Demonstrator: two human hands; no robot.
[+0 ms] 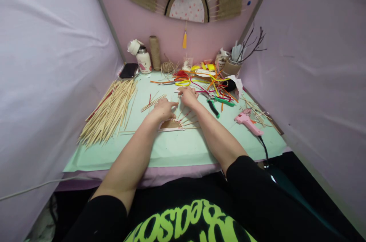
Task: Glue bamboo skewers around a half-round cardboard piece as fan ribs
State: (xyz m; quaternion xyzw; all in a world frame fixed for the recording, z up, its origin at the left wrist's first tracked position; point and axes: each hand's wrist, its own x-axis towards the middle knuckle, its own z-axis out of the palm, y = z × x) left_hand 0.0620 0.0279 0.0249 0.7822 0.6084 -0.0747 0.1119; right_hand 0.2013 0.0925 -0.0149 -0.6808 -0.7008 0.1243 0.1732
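A half-round brown cardboard piece (170,124) lies flat near the front of the table, with thin wooden sticks (189,121) fanning out from its curved edge. My left hand (164,109) rests over the left side of this fan, index finger stretched out and thumb apart from it. Beyond the cardboard, my right hand (188,96) is bent down over the fan's outer end, its fingers curled close to a stick. What its fingertips hold, if anything, is hidden. A small brown piece partly shows behind the right fingers.
A large pile of sticks (110,112) lies at left. Pliers with green handles (224,101), scissors (183,82) and colourful pipe cleaners (213,82) lie beyond my right hand. A pink glue gun (248,122) with a cord is at right. A bottle (143,61) stands behind.
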